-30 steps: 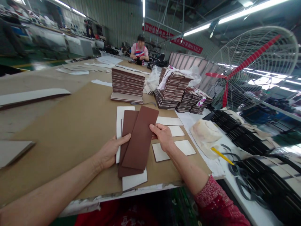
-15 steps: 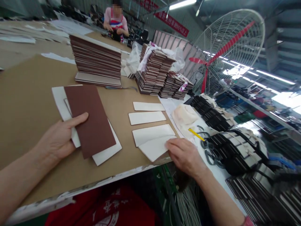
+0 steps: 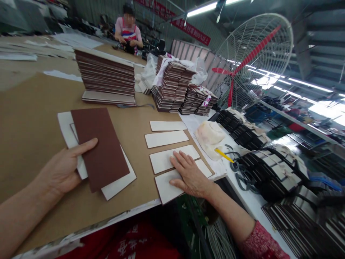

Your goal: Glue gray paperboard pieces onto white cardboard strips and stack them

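Observation:
My left hand [image 3: 60, 167] is closed round a small bunch of flat panels, its thumb on top. Uppermost is a brown panel [image 3: 99, 147], with white panels [image 3: 122, 178] fanned out beneath it. My right hand [image 3: 191, 176] lies flat, fingers stretched out, across two white panels side by side on the table. Its fingertips rest on the farther panel [image 3: 161, 160], while thumb and palm cover part of the nearer panel [image 3: 165, 185] by the front edge. Beyond these lie two narrower white strips, the middle strip [image 3: 167, 139] and the far strip [image 3: 168, 125].
A tall leaning stack of brown-edged panels [image 3: 107, 77] stands on the brown tabletop [image 3: 32, 144]. Bundled stacks [image 3: 175, 86] are behind it. To the right are a cream cloth [image 3: 210, 135], a yellow-handled tool [image 3: 224, 155], black bundles [image 3: 258, 172] and a large fan [image 3: 253, 61]. Another person [image 3: 128, 32] works behind.
The near white panel, tilted at my right fingers before, now lies flat beside its neighbour. My right hand has moved left onto the panels and spread out. My left hand keeps its panels.

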Tool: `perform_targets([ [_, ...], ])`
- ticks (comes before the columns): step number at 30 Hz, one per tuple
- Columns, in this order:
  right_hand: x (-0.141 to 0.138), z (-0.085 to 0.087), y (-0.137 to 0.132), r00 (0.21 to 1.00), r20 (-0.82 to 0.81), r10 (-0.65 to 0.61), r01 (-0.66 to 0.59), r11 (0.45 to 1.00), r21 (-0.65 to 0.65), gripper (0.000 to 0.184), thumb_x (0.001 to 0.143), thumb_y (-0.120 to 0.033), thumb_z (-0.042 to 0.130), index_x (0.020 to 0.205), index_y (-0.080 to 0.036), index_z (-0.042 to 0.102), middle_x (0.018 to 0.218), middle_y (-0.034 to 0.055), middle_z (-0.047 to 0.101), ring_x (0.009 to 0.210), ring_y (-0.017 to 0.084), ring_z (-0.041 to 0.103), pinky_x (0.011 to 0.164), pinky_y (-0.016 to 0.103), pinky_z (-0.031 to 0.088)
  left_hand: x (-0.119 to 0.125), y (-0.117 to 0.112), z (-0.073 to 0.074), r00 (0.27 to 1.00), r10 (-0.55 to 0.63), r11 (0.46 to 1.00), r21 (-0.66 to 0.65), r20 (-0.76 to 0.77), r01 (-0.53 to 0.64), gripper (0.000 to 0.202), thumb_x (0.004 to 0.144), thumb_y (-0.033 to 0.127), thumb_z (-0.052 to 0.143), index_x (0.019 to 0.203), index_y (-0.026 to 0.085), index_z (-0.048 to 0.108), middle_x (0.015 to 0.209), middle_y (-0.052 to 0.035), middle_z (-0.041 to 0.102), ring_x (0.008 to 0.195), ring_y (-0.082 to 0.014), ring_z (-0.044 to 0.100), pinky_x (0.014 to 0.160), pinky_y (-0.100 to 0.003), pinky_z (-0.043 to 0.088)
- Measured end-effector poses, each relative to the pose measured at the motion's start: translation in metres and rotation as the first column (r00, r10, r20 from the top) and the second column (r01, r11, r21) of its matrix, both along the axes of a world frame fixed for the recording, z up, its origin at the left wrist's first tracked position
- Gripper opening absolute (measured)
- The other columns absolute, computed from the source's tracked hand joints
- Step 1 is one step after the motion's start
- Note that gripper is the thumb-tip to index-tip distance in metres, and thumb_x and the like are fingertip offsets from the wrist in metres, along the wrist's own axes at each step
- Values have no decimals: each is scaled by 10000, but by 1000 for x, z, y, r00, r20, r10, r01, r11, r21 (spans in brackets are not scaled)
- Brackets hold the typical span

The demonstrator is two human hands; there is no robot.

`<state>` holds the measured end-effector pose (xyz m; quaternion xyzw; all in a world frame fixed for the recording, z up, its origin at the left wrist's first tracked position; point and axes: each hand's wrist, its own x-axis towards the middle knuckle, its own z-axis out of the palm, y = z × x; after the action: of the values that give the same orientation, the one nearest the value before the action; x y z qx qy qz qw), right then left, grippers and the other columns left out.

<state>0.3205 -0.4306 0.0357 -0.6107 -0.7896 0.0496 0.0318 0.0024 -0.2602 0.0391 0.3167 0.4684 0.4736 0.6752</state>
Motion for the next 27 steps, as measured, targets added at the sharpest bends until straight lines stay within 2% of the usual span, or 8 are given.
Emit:
perform_targets([
  [3,-9,-12,14,999,36,-28,30,998,-49,805,975,-641,513,1587,-154,322,1663,176,237,1534,391,175,1203,644,216,-1,-1,2,1000,5,1000,-30,-13,-6,388,886,60,601,1243,180,696,941,-64,796,629,-184,746,593,-358,660],
  [10,-15,-25,31,995,19,-101,101,995,12,816,976,-687,459,1586,-164,317,1663,183,236,1535,399,162,1201,658,184,-1,-5,4,1000,-17,999,-32,-8,17,407,861,43,614,1231,185,704,949,-70,795,645,-210,755,585,-382,663],
  [17,-9,-23,49,995,21,-101,102,994,-26,858,985,-722,372,1589,-117,294,1668,211,197,1533,418,143,1193,668,177,-1,-5,4,1000,-23,1000,1,11,23,374,863,51,619,1209,161,709,942,-81,795,634,-205,749,593,-385,663],
  [23,-17,-23,60,994,15,-107,108,993,-54,864,984,-724,373,1597,-124,273,1673,215,175,1536,421,131,1191,666,171,-3,-4,1,999,-31,999,-12,33,31,379,838,37,645,1191,158,713,946,-81,797,655,-211,755,613,-381,666],
  [27,-9,-14,83,994,1,-105,104,986,-131,857,992,-715,362,1606,-125,258,1678,207,162,1538,418,121,1200,636,178,-4,-3,-2,998,-40,999,-8,42,40,336,837,52,659,1154,147,720,924,-91,795,648,-236,754,590,-404,665],
])
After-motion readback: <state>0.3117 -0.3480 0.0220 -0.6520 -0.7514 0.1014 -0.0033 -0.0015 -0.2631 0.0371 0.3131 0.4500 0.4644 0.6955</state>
